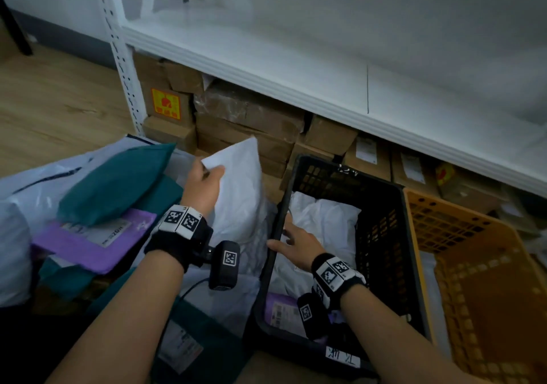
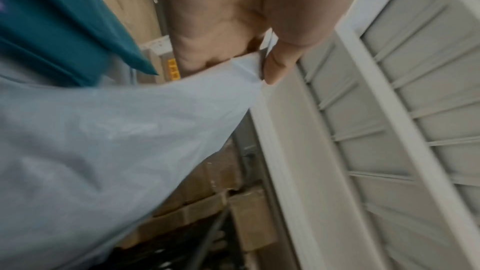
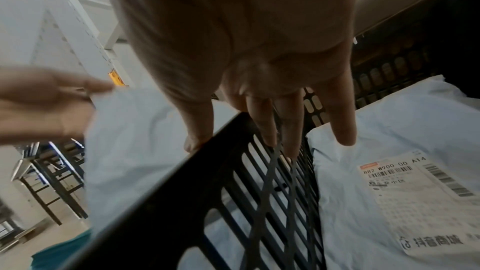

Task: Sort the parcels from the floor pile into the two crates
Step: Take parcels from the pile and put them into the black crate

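Note:
My left hand (image 1: 211,172) pinches the top corner of a white plastic parcel (image 1: 239,194) and holds it upright between the floor pile and the black crate (image 1: 325,176). The left wrist view shows thumb and fingers of the left hand (image 2: 259,69) closed on that white parcel (image 2: 103,141). My right hand (image 1: 284,235) rests on the black crate's left rim, fingers straight inside, thumb outside. In the right wrist view the right hand (image 3: 272,137) straddles the crate wall (image 3: 233,182). White parcels (image 1: 322,214) and a purple one (image 1: 281,309) lie in the black crate. The orange crate (image 1: 473,235) stands to its right.
The pile at the left holds a teal parcel (image 1: 115,182), a purple parcel (image 1: 94,241) and white bags (image 1: 17,235). A white shelf (image 1: 296,72) overhangs stacked cardboard boxes (image 1: 251,117) right behind the crates. Wooden floor (image 1: 44,102) shows at far left.

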A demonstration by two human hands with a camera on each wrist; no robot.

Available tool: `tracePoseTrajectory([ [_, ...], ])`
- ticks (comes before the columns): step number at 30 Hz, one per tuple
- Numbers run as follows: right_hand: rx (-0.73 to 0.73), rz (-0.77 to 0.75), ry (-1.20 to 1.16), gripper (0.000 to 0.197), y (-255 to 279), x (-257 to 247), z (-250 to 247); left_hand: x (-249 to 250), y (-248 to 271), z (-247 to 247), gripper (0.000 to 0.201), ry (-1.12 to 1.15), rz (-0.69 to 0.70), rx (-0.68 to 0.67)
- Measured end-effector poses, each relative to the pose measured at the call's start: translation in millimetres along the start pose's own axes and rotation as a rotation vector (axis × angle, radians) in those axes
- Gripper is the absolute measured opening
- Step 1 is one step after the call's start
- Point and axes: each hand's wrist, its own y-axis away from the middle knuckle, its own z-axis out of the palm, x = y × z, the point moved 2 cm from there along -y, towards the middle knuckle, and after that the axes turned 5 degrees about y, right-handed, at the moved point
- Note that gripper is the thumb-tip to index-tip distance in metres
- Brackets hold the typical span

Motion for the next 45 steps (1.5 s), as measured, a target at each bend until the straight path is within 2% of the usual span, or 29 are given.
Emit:
tracePoseTrajectory([
  [2,0.035,0.006,0.020,0.091,2,-1,-7,30,17,13,0.006,0.028,0.092,-0.128],
  [4,0.123,0.026,-0.060,0.075,9,-4,-23,51,44,34,0.007,-0.008,0.247,-0.344],
  [5,0.184,0.045,-0.218,0.069,15,-5,-35,56,61,46,0.005,-0.049,0.318,-0.465],
  [7,0.220,0.095,-0.736,0.068,30,0,-54,54,103,72,0.014,-0.209,0.435,-0.688],
  [8,0.172,0.097,-0.978,0.071,38,5,-63,47,124,83,0.015,-0.305,0.468,-0.781],
  [9,0.111,0.071,-1.124,0.073,47,11,-71,36,143,91,0.012,-0.393,0.475,-0.851],
  [10,0.063,0.035,-1.167,0.073,57,17,-76,25,160,96,0.009,-0.458,0.456,-0.901],
  [12,0.062,0.035,-1.021,0.056,74,32,-78,3,186,101,0.008,-0.511,0.393,-0.954],
  [14,0.154,0.094,-0.780,0.042,84,48,-75,-13,202,102,0.011,-0.519,0.334,-1.006],
  [16,0.219,0.140,-0.687,0.031,90,64,-71,-20,206,100,0.018,-0.508,0.275,-1.036],
  [18,0.233,0.166,-0.657,0.025,98,74,-70,-16,194,93,0.021,-0.461,0.280,-0.942],
  [20,0.209,0.181,-0.669,0.017,105,81,-71,-13,166,79,0.017,-0.486,0.336,-0.687],
  [21,0.198,0.184,-0.679,0.016,108,83,-70,-14,149,70,0.025,-0.556,0.333,-0.548],
  [22,0.193,0.188,-0.686,0.017,110,85,-69,-16,134,59,0.035,-0.635,0.269,-0.445],
  [23,0.194,0.192,-0.687,0.019,112,87,-68,-21,120,48,0.043,-0.706,0.148,-0.389],
  [26,0.188,0.182,-0.682,0.022,115,86,-66,-40,98,23,0.056,-0.780,-0.191,-0.414],
  [28,0.184,0.170,-0.681,0.021,115,84,-67,-43,97,16,0.056,-0.657,-0.280,-0.393],
  [32,0.183,0.162,-0.687,0.029,114,81,-70,-34,102,16,0.016,-0.526,-0.210,-0.354],
  [38,0.265,0.120,-0.777,0.030,115,78,-81,-8,98,18,0.031,-0.405,-0.069,-0.264],
  [45,0.288,0.098,-0.770,0.027,116,81,-99,8,94,33,0.025,-0.363,-0.007,-0.266],
])
